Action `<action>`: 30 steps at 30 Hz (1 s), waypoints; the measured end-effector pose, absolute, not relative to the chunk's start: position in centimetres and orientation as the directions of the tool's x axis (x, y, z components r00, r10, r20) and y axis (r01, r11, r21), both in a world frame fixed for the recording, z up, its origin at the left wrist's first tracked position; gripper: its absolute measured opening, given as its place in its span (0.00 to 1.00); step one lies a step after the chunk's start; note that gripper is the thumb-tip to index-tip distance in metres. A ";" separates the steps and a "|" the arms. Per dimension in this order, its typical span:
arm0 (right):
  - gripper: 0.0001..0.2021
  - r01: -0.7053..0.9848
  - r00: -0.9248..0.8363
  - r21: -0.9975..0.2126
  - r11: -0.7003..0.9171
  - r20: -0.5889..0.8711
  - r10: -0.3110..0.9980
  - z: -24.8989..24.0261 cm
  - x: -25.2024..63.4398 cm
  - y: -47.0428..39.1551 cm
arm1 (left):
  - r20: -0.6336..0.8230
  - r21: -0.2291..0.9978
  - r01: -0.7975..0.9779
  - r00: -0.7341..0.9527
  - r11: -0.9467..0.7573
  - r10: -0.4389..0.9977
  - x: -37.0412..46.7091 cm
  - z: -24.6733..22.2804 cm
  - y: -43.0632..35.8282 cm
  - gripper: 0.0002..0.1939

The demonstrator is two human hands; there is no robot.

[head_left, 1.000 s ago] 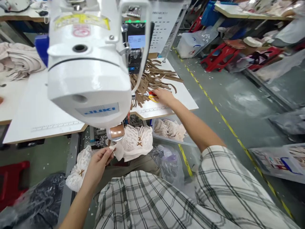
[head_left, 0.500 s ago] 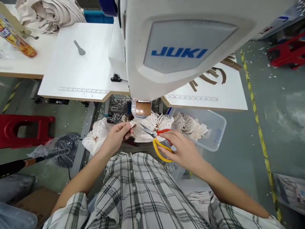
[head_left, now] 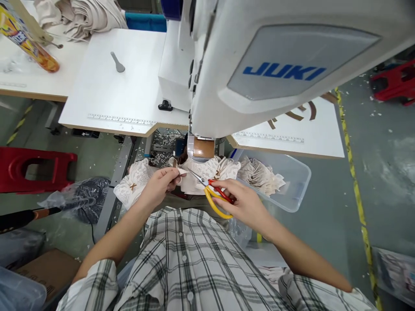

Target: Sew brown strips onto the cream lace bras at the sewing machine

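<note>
Lace garment, pale with small brown bows, lies just below the middle of the frame, under the lower end of the white sewing machine. From my remote seat I have the left hand left of centre, thumb and fingers pinched together on a pale fabric tip; I cannot tell whether that tip joins the garment. The right hand, right of centre, has its fingers closed around the red and yellow handles of the scissors. Their blades point up and left across the garment, the ends near the left fingertips; I cannot tell how far the blades are parted. Right of the garment I see a clear bin holding pale fabric pieces. Brown strips lie on the white table at the right. Upper left, a grey tool rests on the tabletop, with a bottle further toward the corner and a red stool below.
</note>
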State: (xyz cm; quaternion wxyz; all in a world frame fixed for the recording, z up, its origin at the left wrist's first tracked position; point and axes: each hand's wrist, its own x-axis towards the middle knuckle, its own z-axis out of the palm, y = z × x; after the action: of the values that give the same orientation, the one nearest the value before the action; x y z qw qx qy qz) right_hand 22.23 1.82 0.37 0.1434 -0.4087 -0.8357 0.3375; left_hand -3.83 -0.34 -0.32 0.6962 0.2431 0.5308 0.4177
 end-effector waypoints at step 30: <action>0.15 0.699 -0.500 -0.642 0.316 -0.122 0.857 0.0 24.8 4.7 | -0.457 0.848 -0.364 -0.131 0.386 0.880 -3.2 -0.5 -1.1 0.15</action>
State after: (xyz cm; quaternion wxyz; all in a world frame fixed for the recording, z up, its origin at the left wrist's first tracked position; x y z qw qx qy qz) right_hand 24.83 4.67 0.02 0.1214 -0.4851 -0.8021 0.3266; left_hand -3.23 -1.15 -0.50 0.6175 0.2312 0.5583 0.5036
